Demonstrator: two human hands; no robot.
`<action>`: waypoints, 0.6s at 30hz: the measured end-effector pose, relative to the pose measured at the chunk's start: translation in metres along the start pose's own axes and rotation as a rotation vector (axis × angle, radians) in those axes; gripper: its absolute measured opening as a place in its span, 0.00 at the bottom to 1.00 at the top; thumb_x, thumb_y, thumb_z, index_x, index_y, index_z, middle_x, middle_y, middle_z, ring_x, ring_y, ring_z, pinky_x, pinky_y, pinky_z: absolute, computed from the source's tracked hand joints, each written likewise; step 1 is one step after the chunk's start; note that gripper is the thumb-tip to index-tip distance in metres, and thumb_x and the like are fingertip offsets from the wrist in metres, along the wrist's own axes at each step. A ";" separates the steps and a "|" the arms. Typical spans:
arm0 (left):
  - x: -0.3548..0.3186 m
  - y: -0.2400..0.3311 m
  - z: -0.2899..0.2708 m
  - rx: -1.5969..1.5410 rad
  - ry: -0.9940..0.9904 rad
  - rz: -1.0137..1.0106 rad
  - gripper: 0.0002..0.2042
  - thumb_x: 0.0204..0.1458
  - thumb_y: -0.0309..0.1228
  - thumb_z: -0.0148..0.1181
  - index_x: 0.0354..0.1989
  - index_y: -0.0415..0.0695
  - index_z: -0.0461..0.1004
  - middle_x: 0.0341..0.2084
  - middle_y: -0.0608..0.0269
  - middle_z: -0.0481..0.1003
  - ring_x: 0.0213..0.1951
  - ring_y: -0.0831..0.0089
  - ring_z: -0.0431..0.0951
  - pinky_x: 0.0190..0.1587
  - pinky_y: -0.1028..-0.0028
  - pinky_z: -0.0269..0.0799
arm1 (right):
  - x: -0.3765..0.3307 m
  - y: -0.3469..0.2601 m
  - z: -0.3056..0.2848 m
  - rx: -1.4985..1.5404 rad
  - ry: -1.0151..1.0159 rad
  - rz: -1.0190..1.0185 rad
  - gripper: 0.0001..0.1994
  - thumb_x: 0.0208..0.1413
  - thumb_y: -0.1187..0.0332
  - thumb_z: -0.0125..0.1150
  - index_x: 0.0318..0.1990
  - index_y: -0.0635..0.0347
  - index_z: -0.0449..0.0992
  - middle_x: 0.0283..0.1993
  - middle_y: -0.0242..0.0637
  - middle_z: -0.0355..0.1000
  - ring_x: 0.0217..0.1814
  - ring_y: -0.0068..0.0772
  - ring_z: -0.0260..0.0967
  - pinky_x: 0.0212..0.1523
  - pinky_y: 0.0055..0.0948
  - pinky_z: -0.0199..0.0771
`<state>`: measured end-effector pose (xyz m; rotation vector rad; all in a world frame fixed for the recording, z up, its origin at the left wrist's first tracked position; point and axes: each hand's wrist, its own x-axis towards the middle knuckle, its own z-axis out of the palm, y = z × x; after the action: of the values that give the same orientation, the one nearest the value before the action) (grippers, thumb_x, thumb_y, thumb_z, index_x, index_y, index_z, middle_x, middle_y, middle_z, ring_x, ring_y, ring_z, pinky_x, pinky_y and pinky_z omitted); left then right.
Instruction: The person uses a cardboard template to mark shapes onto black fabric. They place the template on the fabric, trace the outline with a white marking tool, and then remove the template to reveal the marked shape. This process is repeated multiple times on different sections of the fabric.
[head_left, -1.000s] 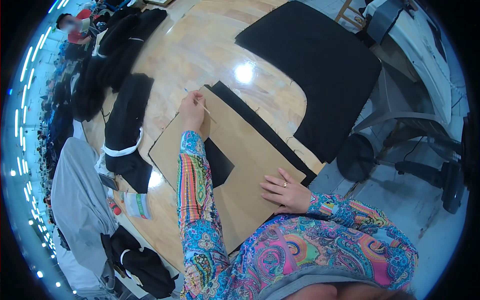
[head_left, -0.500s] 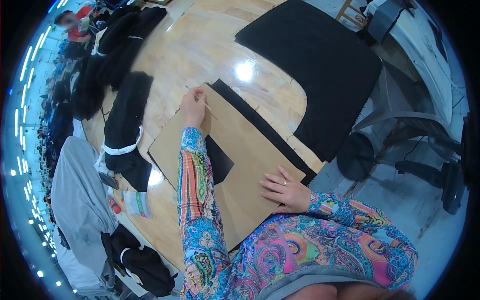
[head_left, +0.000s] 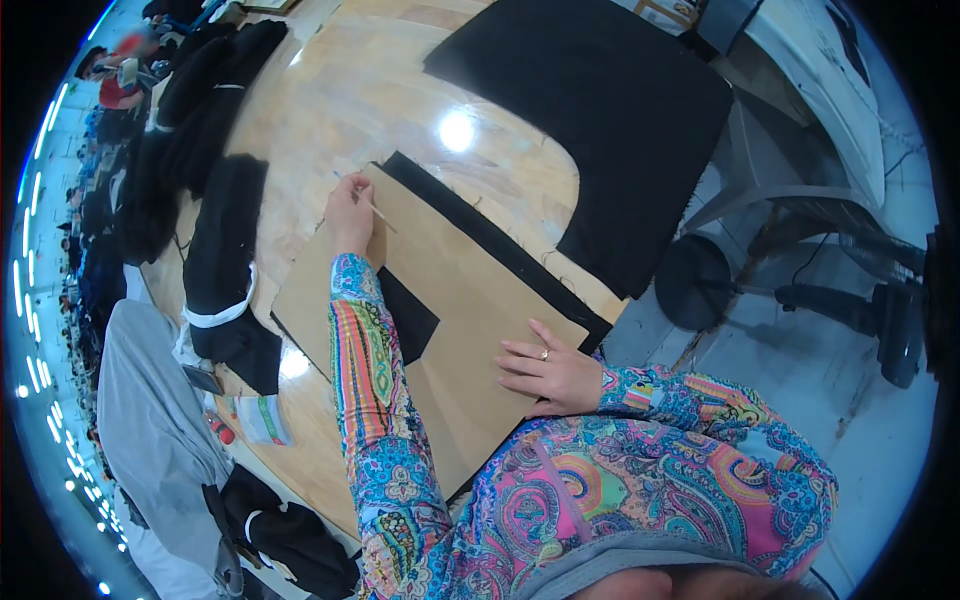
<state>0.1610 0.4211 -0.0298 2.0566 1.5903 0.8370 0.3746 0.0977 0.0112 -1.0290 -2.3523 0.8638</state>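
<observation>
A brown cardboard pattern [head_left: 470,290] lies flat on black fabric [head_left: 500,237], which shows along its far right edge and through a cut-out in the board. Near the board's far corner, my left hand [head_left: 350,212] is closed around a thin, pale pen-like stick [head_left: 381,215]. Its bluish end sticks out beyond the fingers, and the other end slants over the board. At the near right end, my right hand [head_left: 552,372] rests flat on the cardboard, fingers spread, a ring on one of them.
A large black fabric piece [head_left: 600,120] overhangs the wooden table [head_left: 330,100] at the far right. Tied black bundles [head_left: 222,250] stand on the left, near a small packet [head_left: 262,420] and grey cloth [head_left: 150,390]. A fan [head_left: 850,310] stands right. A person is far left.
The view has shifted, so the table and the things on it appear farther left. Both hands keep nearly the same places on the cardboard, and the stick stays in my left hand.
</observation>
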 end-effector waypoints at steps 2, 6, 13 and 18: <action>0.001 0.003 -0.001 -0.005 -0.015 -0.025 0.06 0.48 0.30 0.59 0.35 0.45 0.74 0.26 0.53 0.75 0.32 0.58 0.76 0.37 0.64 0.70 | -0.001 0.001 0.006 0.017 0.024 -0.006 0.33 0.39 0.55 0.69 0.55 0.56 0.67 0.61 0.39 0.60 0.70 0.39 0.47 0.68 0.62 0.30; 0.001 0.004 -0.002 0.015 -0.012 0.015 0.06 0.49 0.29 0.59 0.34 0.45 0.74 0.25 0.55 0.75 0.30 0.61 0.75 0.36 0.66 0.70 | -0.001 0.000 0.010 0.013 0.023 -0.010 0.31 0.41 0.55 0.68 0.53 0.57 0.68 0.60 0.39 0.61 0.69 0.39 0.49 0.67 0.63 0.30; 0.002 0.005 -0.002 0.000 -0.044 -0.043 0.06 0.49 0.29 0.59 0.34 0.45 0.74 0.26 0.56 0.75 0.31 0.62 0.75 0.36 0.67 0.70 | -0.003 0.004 0.009 0.033 0.045 -0.004 0.30 0.41 0.56 0.68 0.53 0.58 0.69 0.59 0.39 0.62 0.68 0.39 0.50 0.68 0.62 0.30; 0.002 0.007 -0.003 0.014 -0.045 -0.051 0.06 0.49 0.29 0.59 0.35 0.45 0.75 0.26 0.56 0.76 0.31 0.62 0.76 0.36 0.67 0.70 | -0.004 0.007 0.008 0.029 0.032 0.002 0.31 0.40 0.56 0.69 0.53 0.58 0.68 0.59 0.39 0.62 0.69 0.38 0.50 0.68 0.61 0.30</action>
<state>0.1643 0.4207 -0.0233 2.0211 1.6218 0.7587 0.3754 0.0954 -0.0002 -1.0260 -2.3057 0.8730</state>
